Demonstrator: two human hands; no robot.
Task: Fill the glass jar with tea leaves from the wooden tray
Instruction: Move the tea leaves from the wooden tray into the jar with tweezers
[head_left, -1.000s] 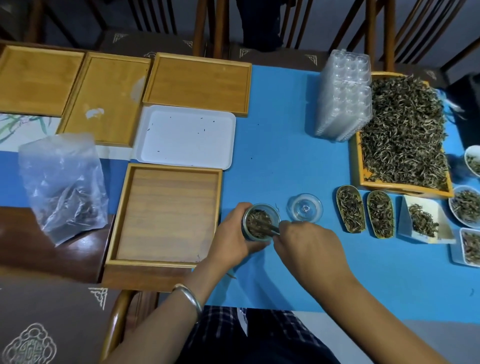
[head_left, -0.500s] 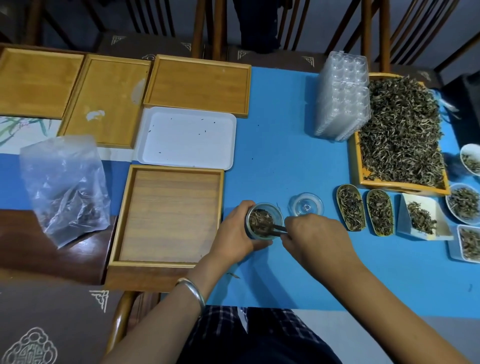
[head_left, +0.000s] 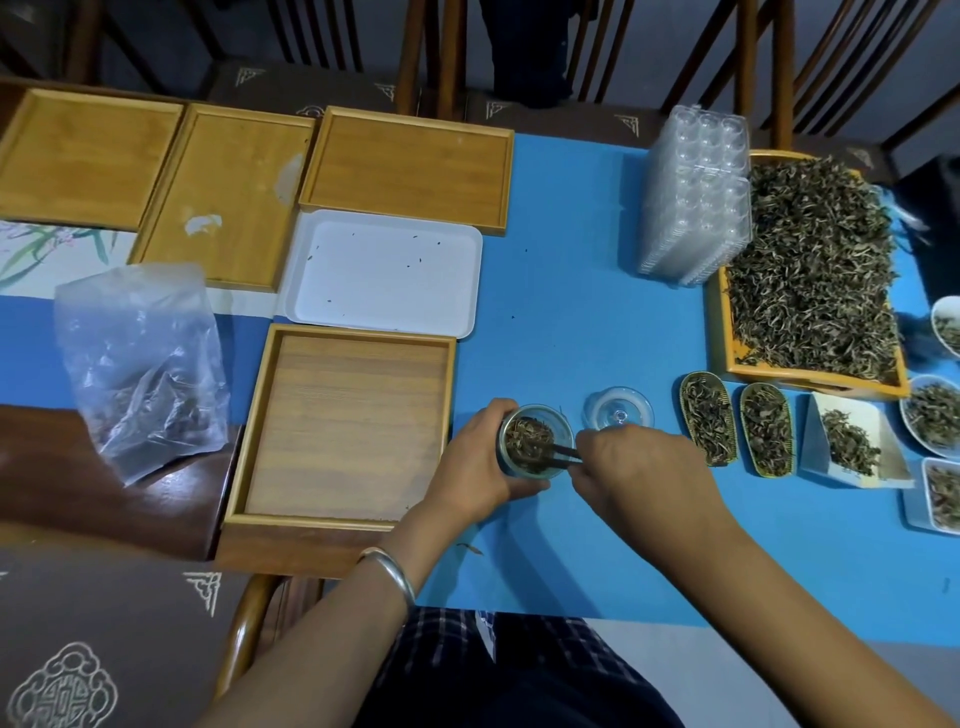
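A small glass jar (head_left: 535, 440) stands on the blue mat, its mouth showing brown tea leaves inside. My left hand (head_left: 478, 467) wraps around its left side. My right hand (head_left: 631, 470) grips dark tweezers (head_left: 563, 453) whose tips reach into the jar's mouth. The jar's clear lid (head_left: 618, 408) lies just right of it. At the far right a wooden tray (head_left: 821, 379) is heaped with tea leaves (head_left: 810, 270).
Two oval scoops (head_left: 709, 418) and white dishes (head_left: 852, 441) of tea sit right of the lid. Stacked clear plastic trays (head_left: 696, 192) stand beside the tea tray. An empty wooden tray (head_left: 343, 421), a white tray (head_left: 384, 270) and a plastic bag (head_left: 140, 364) lie left.
The tweezers' tips shift slightly within the jar's mouth while my left hand keeps the jar in place. The view has drifted a little.
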